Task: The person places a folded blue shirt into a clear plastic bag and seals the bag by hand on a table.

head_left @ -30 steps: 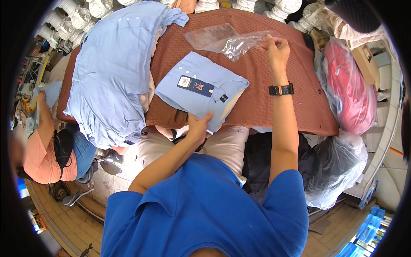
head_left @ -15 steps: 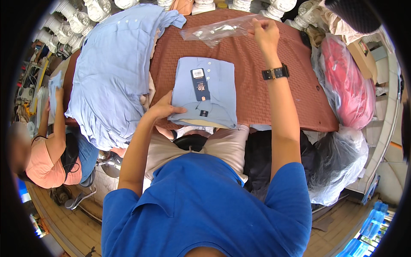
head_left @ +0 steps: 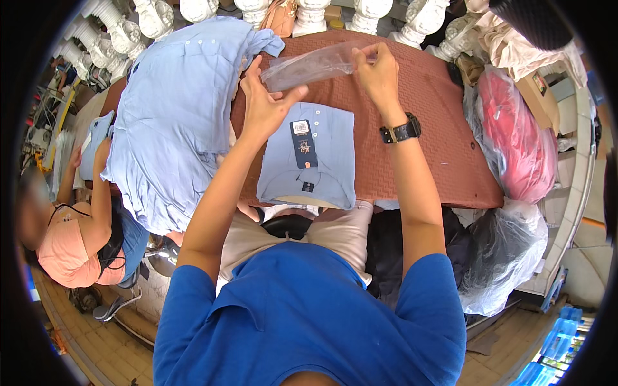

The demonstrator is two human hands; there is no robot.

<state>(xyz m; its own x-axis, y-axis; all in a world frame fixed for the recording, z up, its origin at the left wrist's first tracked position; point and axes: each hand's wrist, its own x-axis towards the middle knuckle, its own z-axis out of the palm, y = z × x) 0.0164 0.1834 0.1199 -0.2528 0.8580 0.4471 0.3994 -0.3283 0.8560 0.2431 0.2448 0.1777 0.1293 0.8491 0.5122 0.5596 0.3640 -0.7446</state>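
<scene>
A folded light-blue shirt lies flat near the table's front edge. On it are small white buttons and a dark hang tag. Beyond the shirt, my right hand pinches one end of a clear plastic bag, which stretches leftward above the cloth. My left hand is by the bag's other end, thumb and fingers spread apart. Whether its fingertips touch the plastic is hard to see. A heap of light-blue shirts covers the table's left side, close to my left hand.
Brown textured cloth covers the table. A plastic-wrapped red bundle and a cardboard box stand at the right. White balusters line the far side. At the left, a co-worker in a peach top handles folded blue cloth.
My left hand has left the folded shirt and moved up to the bag's left end, fingers spreading. My right hand has shifted slightly left and down with the bag.
</scene>
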